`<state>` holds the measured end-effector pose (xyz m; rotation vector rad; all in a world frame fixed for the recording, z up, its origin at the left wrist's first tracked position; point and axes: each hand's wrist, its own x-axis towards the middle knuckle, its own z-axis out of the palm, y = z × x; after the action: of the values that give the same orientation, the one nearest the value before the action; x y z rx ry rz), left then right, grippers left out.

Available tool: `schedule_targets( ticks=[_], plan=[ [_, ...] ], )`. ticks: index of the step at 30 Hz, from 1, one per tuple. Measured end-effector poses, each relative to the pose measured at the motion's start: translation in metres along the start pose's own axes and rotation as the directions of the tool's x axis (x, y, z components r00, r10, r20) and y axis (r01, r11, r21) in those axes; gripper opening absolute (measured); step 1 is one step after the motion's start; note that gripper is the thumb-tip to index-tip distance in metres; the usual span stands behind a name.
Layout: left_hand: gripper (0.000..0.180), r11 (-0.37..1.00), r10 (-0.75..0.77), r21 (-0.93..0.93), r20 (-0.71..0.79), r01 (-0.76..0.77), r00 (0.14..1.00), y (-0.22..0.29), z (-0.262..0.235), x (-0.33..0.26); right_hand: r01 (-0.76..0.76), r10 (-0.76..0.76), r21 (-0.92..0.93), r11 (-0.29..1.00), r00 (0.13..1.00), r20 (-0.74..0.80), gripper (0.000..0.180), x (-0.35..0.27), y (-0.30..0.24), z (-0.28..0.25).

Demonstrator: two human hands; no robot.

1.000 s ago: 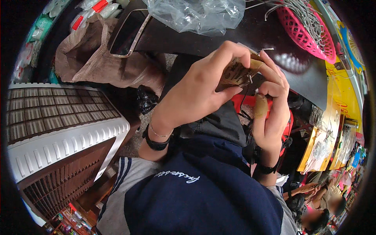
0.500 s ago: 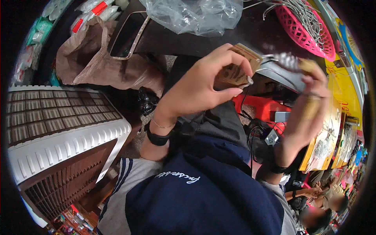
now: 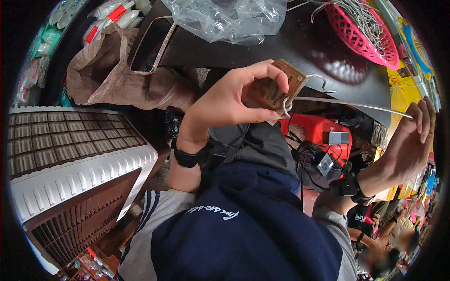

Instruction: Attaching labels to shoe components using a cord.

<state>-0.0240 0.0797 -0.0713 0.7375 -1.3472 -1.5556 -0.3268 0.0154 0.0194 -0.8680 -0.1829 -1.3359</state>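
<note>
From my end, I see the left hand (image 3: 229, 100) near the middle of the frame, its thumb and index finger curled around a small stack of brown cards (image 3: 294, 77). A pale cord (image 3: 347, 100) loops at the cards' lower right edge and stretches toward the right of the frame, where I see the right hand (image 3: 410, 140) pinching its far end, the other fingers extended. Beyond both hands I have the dark tabletop (image 3: 215, 55), with a crumpled clear plastic bag (image 3: 229, 21) at upper center and a pink basket (image 3: 341, 24) of grey cords (image 3: 362, 22) at upper right.
</note>
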Motion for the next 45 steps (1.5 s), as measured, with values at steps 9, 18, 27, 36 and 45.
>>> schedule_targets(
  ticks=[9, 18, 27, 36, 45],
  plan=[
    [0.036, 0.977, 0.107, 0.172, 0.103, -0.123, 0.989, -0.006, 0.001, 0.006, 0.03, -0.089, -0.3, 0.954, 0.979, -0.185, 0.009, 0.029, -0.036, -0.019],
    [0.043, 0.984, 0.166, -0.056, -0.065, -0.17, 0.984, -0.004, -0.004, 0.0, -0.067, -0.017, -0.941, 0.332, 0.997, -0.077, 0.021, -0.021, 0.044, 0.027],
    [0.08, 0.947, 0.18, -0.255, -0.086, -0.196, 0.98, 0.005, 0.011, -0.001, -0.04, 0.147, -0.998, -0.041, 0.988, -0.046, 0.016, -0.027, 0.108, 0.044],
    [0.082, 0.971, 0.166, -0.167, -0.044, -0.171, 0.985, 0.004, 0.014, -0.002, 0.02, 0.158, -0.998, 0.056, 0.987, 0.029, 0.02, -0.028, 0.107, 0.038],
    [0.082, 0.974, 0.125, -0.186, -0.021, -0.127, 0.992, 0.005, 0.014, -0.003, -0.027, 0.191, -0.98, 0.198, 0.981, 0.012, 0.02, -0.031, 0.11, 0.029]
  ],
)
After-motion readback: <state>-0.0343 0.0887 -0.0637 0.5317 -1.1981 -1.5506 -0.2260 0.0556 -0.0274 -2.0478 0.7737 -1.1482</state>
